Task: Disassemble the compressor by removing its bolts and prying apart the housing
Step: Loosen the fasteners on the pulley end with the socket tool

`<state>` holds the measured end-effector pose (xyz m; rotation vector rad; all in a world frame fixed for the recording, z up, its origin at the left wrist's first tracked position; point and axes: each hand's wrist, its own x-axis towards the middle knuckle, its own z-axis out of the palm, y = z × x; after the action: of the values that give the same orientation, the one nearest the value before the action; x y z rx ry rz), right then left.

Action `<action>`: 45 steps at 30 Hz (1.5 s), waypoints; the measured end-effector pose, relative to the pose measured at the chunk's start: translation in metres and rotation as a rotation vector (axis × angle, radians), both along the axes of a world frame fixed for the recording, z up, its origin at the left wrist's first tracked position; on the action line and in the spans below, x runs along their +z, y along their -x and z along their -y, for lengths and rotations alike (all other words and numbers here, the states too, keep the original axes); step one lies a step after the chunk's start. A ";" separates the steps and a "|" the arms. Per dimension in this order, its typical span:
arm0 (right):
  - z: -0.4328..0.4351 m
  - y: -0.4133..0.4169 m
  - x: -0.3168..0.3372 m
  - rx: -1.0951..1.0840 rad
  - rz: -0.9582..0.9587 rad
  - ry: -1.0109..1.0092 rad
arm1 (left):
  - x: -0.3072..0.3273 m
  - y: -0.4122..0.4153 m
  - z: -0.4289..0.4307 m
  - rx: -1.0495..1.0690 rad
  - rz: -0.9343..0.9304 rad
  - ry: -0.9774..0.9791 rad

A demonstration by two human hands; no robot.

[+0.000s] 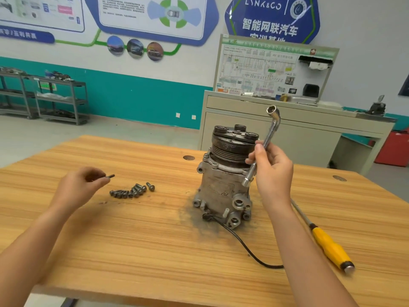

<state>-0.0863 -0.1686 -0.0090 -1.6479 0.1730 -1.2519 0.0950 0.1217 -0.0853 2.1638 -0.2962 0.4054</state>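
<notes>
1. pinching one bolt [110, 176] between thumb and fingertips, the left grip [81, 185] hovers over the tabletop [132, 240], just left of the loose bolts [132, 191]; it looks about to join them.
2. the right grip [272, 171] is curled round the shaft of an l-shaped wrench [270, 132], holding it upright and off the work, lower socket just beside the compressor [223, 189]; probably ready for another bolt.
3. the compressor stands on end mid-tabletop, pulley up, housing not yet split, a black wire [243, 244] trailing from its base.
4. the loose bolts lie heaped on bare wood between left grip and compressor; no tray or box holds them.
5. a yellow screwdriver [329, 247] lies to the right, partly behind the right forearm, likely kept near for prying.
</notes>
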 end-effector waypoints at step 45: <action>0.009 -0.001 -0.053 0.002 -0.245 -0.228 | -0.042 -0.039 0.012 0.126 -0.105 -0.160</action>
<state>-0.0856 -0.1776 -0.0617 -1.5965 0.4483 -0.9865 0.1336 0.1101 -0.1278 2.3596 -0.1383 0.3474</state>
